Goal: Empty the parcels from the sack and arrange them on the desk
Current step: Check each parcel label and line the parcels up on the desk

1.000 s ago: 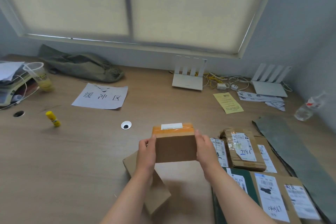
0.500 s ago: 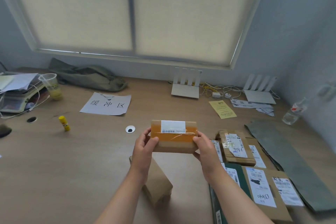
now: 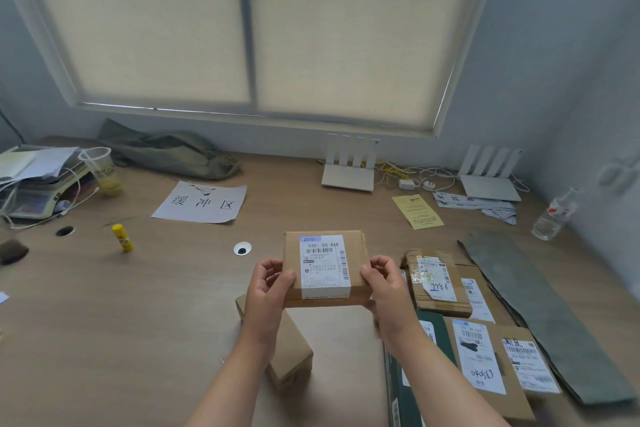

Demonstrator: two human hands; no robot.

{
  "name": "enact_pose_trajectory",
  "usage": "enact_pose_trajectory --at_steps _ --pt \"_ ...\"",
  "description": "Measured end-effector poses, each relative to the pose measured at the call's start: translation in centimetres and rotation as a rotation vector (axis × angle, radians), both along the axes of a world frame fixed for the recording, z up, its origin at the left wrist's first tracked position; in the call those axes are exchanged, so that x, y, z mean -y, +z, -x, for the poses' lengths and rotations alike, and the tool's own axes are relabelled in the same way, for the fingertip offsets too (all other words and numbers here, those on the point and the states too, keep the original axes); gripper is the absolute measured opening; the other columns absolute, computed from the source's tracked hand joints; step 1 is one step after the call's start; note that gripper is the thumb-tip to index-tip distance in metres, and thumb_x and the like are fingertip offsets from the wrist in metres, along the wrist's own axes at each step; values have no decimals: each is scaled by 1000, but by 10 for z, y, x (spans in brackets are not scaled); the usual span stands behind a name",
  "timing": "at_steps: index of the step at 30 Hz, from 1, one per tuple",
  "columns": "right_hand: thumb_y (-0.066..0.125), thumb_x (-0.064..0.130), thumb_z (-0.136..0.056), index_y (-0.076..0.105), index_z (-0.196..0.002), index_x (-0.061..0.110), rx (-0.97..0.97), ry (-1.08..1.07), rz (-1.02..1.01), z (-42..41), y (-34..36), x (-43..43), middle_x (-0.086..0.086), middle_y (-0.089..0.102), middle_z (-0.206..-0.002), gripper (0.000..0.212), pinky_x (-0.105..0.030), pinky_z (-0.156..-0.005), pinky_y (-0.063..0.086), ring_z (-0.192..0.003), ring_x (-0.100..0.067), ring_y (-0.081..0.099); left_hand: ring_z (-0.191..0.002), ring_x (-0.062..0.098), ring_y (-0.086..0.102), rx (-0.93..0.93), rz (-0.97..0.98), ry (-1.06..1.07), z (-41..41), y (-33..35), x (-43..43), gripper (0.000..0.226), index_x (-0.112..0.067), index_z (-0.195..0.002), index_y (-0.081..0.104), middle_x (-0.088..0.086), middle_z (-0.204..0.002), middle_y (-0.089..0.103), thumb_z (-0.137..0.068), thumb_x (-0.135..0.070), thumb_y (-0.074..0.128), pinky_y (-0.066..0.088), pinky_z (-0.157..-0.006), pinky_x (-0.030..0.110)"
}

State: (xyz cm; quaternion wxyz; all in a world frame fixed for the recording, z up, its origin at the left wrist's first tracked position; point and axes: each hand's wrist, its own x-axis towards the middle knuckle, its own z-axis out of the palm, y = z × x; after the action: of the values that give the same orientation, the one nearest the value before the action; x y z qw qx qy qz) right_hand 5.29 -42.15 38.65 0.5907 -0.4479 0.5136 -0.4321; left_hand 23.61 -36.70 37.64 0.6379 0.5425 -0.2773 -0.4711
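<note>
A small brown cardboard parcel with a white barcode label facing up is held above the wooden desk. My left hand grips its left edge and my right hand grips its right edge. Under my left forearm a plain brown box lies on the desk. To the right, several labelled parcels lie side by side: a taped box, a dark green parcel and a large flat box. A crumpled olive sack lies at the back left under the window.
A flat grey-green bag lies along the right edge. Two white routers with cables stand at the back. A paper sign, yellow glue stick, plastic cup, scale with papers and a water bottle are around.
Both hands have turned the parcel over: its plain side, then its orange-taped edge faced me, and now the labelled face is up. The camera view has tilted upward.
</note>
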Motion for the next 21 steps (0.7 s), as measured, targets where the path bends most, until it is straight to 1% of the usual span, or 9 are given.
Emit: enact_pose_trajectory --at_steps 2,5,7,9,13,15,18,19,21 --pt "57 18 -97 57 -110 17 26 -1 16 3 1 0 -14 72 -108 13 -49 -89 56 -106 -36 67 -97 26 65 6 18 1 1 -2 2 58 -8 -110 56 12 -107 71 -64 -40 72 49 -88 50" --pt "56 14 -96 56 -112 16 54 -12 29 6 -1 1 -13 72 -106 16 -49 -90 55 -108 -39 66 -102 27 66 29 31 -13 2 -4 6 58 -8 -113 56 16 -114 71 -67 -40 71 49 -92 50" --pt "56 14 -96 56 -113 17 56 -18 30 6 -2 3 -12 72 -108 18 -50 -90 55 -108 -37 67 -101 25 66 35 27 -17 4 -6 8 56 -9 -112 56 10 -109 72 -68 -40 71 49 -90 48" --pt "56 15 -96 56 -114 19 58 -23 26 7 -4 3 -11 72 -109 18 -47 -88 56 -108 -34 67 -99 23 65 31 21 -13 6 -8 9 56 -10 -111 56 5 -105 72 -67 -41 70 49 -87 45" --pt "57 16 -97 57 -112 23 36 -21 19 7 -9 3 -8 71 -111 17 -49 -92 56 -107 -29 67 -99 23 65 5 5 -16 8 -16 10 56 -15 -113 56 13 -116 71 -68 -44 70 50 -91 47" --pt "57 17 -97 58 -113 24 16 -24 17 6 -14 4 -5 70 -112 17 -47 -94 57 -108 -25 66 -94 21 66 1 -18 -25 8 -20 11 46 -20 -112 54 11 -112 73 -73 -40 69 49 -90 45" --pt "58 20 -97 60 -113 28 -30 -38 -1 5 -25 3 -1 71 -112 18 -44 -96 57 -108 -20 66 -90 19 65 20 -69 -16 8 -36 15 20 -22 -111 53 3 -102 75 -95 -21 63 49 -91 42" --pt "59 20 -97 61 -112 30 -43 -50 -12 5 -31 3 0 71 -113 18 -43 -96 57 -109 -19 67 -92 19 65 36 -100 -20 7 -42 16 16 -21 -112 53 1 -99 75 -98 -17 60 49 -93 43" --pt "59 20 -96 61 -110 33 -69 -75 -39 8 -41 1 2 70 -113 19 -41 -95 57 -109 -17 66 -95 20 65 68 -159 -40 8 -54 17 15 -20 -113 55 0 -99 75 -99 -15 58 49 -97 44"
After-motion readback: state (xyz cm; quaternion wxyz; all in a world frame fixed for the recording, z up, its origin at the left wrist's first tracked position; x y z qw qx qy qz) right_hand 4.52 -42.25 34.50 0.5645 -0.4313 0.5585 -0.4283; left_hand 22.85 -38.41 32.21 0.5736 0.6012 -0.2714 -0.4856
